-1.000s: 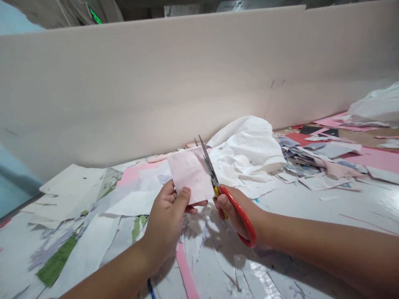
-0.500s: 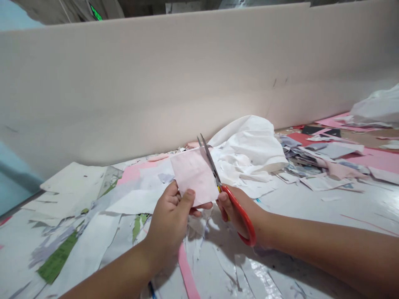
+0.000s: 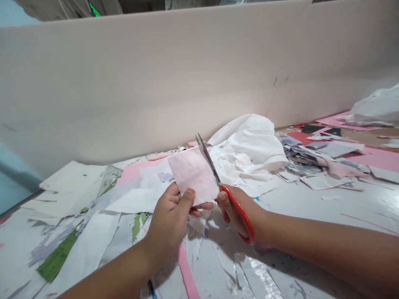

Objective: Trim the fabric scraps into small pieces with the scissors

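Note:
A pale pink square of paper (image 3: 193,174) is pinched in my left hand (image 3: 173,214), thumb on top and fingers underneath. My right hand (image 3: 235,205) grips red-handled scissors (image 3: 245,220), with some fingers hidden behind the handle. The blades point up and away along the paper's right edge, their tips slightly parted beyond its top corner. Below my hands, a bright pink strip (image 3: 188,272) lies on the table among thin white offcuts.
Crumpled white sheeting (image 3: 249,141) lies against a beige panel (image 3: 174,83) that closes off the back. Cream sheets (image 3: 73,180) and a green scrap (image 3: 57,255) are on the left. A pile of mixed paper pieces (image 3: 321,160) spreads on the right of the white table (image 3: 314,211).
The scissor blades have come slightly closer together and shifted a little left along the paper's right edge. Both hands stay almost in place.

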`<state>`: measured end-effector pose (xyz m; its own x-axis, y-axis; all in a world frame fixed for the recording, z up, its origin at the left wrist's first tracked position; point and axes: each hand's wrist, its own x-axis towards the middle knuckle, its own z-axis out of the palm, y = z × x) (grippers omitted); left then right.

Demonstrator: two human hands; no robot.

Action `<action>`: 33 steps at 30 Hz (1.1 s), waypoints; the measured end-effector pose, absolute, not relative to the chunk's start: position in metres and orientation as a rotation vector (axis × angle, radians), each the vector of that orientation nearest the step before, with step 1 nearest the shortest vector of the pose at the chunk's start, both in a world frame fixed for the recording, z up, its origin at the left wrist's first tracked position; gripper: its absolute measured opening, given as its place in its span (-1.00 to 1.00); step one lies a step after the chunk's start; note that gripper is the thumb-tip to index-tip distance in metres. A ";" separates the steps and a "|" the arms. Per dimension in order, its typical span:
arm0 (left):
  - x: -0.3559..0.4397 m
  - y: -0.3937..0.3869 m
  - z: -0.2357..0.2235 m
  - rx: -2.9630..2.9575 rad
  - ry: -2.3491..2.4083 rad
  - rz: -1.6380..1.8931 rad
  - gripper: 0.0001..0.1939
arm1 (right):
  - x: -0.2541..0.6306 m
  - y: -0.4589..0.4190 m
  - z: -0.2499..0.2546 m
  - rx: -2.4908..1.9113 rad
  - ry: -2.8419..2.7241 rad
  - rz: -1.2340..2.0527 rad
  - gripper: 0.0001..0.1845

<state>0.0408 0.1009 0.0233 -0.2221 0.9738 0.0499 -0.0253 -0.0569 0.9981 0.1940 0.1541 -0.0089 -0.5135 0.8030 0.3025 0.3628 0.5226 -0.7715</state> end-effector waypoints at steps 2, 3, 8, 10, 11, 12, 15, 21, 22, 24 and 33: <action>0.040 0.101 0.023 1.117 1.331 1.426 -0.76 | 0.194 0.154 -0.008 -0.949 -2.122 0.849 -0.37; 0.040 0.101 0.023 1.118 1.341 1.426 -0.76 | 0.193 0.154 -0.008 -0.951 -2.126 0.847 -0.37; 0.040 0.100 0.023 1.108 1.368 1.430 -0.75 | 0.192 0.154 -0.009 -0.961 -2.078 0.878 -0.41; 0.040 0.101 0.022 1.096 1.362 1.428 -0.75 | 0.192 0.155 -0.011 -0.980 -2.057 0.918 -0.41; 0.039 0.101 0.022 1.096 1.356 1.426 -0.75 | 0.193 0.155 -0.012 -0.988 -2.048 0.937 -0.41; 0.039 0.101 0.022 1.101 1.349 1.424 -0.76 | 0.193 0.155 -0.013 -0.989 -2.040 0.951 -0.41; 0.038 0.101 0.021 1.118 1.331 1.419 -0.76 | 0.194 0.154 -0.013 -0.977 -2.014 0.992 -0.40; 0.040 0.100 0.028 1.191 1.347 1.407 -0.77 | 0.188 0.161 -0.013 -0.943 -1.622 1.278 -0.46; 0.038 0.100 0.032 1.225 1.362 1.383 -0.76 | 0.187 0.164 -0.014 -0.928 -1.553 1.318 -0.48; 0.032 0.102 0.042 1.347 1.411 1.306 -0.74 | 0.186 0.170 -0.016 -0.900 -1.501 1.340 -0.51; -0.030 0.078 0.116 2.670 1.885 0.897 -0.80 | 0.189 0.177 0.012 -1.193 -2.178 0.669 -0.69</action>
